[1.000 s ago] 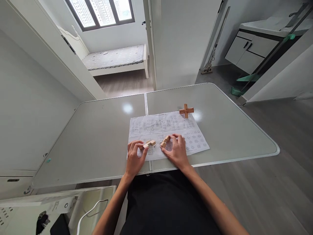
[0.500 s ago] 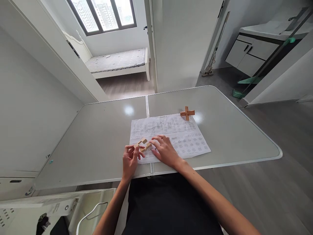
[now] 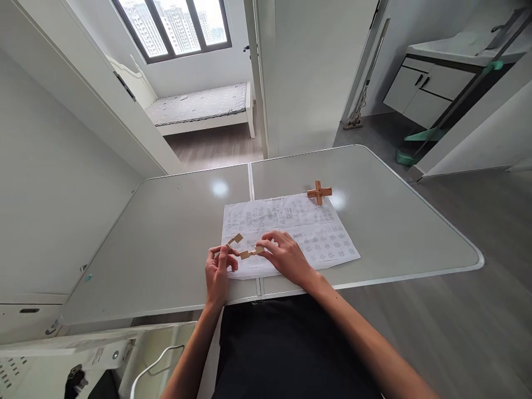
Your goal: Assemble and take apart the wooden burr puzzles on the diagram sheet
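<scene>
My left hand [image 3: 218, 270] pinches a notched light wooden puzzle piece [image 3: 236, 239], which tilts up and to the right from the fingers. Between the thumb and fingers of my right hand [image 3: 285, 254] is the right end of a second notched wooden puzzle piece [image 3: 245, 255]. Its left end lies close to my left fingertips; whether they touch it I cannot tell. Both pieces are over a creased instruction sheet [image 3: 328, 244] printed with small diagrams. On the sheet's far right corner stands a darker cross-shaped wooden puzzle [image 3: 319, 192], away from both hands.
The pale table [image 3: 174, 233] has a seam down its middle and a rounded right edge. Below its left front are an open drawer [image 3: 166, 338] and a white cable [image 3: 152, 366]. A bed [image 3: 203, 105] and a washbasin cabinet [image 3: 432, 83] stand beyond.
The two light wooden pieces, close together before, are now farther apart. My right fingers have closed on the lower piece, which has turned flatter. The cross-shaped puzzle stays in place.
</scene>
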Action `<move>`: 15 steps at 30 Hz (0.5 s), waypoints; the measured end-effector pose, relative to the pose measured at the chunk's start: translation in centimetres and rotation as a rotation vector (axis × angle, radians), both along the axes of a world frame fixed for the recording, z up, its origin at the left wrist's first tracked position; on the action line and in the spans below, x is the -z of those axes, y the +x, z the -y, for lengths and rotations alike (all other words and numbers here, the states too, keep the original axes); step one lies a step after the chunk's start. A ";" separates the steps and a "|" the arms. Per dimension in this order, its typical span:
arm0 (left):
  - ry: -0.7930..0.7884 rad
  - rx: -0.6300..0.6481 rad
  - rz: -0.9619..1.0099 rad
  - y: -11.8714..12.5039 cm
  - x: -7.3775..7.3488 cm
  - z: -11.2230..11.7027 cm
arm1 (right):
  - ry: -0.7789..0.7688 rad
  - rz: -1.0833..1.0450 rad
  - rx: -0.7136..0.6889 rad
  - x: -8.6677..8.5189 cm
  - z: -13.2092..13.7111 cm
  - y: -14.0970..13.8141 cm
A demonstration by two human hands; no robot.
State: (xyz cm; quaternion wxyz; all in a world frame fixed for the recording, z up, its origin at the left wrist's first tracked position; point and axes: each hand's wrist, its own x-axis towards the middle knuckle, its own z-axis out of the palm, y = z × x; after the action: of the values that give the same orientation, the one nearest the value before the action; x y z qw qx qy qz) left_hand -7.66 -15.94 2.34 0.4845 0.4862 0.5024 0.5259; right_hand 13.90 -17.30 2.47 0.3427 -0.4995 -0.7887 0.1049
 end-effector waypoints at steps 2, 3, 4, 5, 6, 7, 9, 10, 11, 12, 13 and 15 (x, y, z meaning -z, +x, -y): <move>-0.018 0.021 0.013 0.2 -0.4 0.0 | 0.025 -0.056 -0.032 -0.9 0.8 0.1; -0.030 0.047 0.016 0.4 -0.8 0.0 | 0.042 -0.094 -0.052 -1.4 1.1 0.1; -0.049 0.079 0.022 0.6 -1.2 0.1 | 0.061 -0.128 -0.069 -1.8 1.4 0.0; -0.067 0.115 0.027 0.8 -1.8 0.2 | 0.084 -0.157 -0.093 -2.1 1.5 0.0; -0.098 0.159 0.039 0.9 -2.3 0.3 | 0.105 -0.182 -0.111 -2.4 1.6 0.0; -0.163 0.209 0.093 0.9 -2.9 0.4 | 0.118 -0.202 -0.129 -2.5 1.6 0.0; -0.259 0.289 0.169 0.7 -3.8 0.5 | 0.117 -0.227 -0.170 -2.7 1.6 0.1; -0.289 0.330 0.191 0.6 -4.2 0.4 | 0.104 -0.233 -0.195 -2.7 1.6 0.2; -0.308 0.358 0.197 0.4 -4.5 0.4 | 0.086 -0.236 -0.223 -2.7 1.6 0.3; -0.322 0.386 0.188 0.2 -4.7 0.4 | 0.067 -0.239 -0.249 -2.7 1.6 0.4; -0.330 0.411 0.169 0.1 -4.9 0.3 | 0.050 -0.241 -0.270 -2.7 1.7 0.4; -0.331 0.442 0.113 0.1 -5.2 0.3 | 0.032 -0.250 -0.287 -2.7 1.9 0.4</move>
State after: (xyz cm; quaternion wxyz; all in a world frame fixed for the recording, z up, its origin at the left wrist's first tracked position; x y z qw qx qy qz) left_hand -7.58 -16.24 7.56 0.6875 0.4680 0.4355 0.3444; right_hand 14.34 -19.17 5.21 0.4275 -0.3596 -0.8046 0.2015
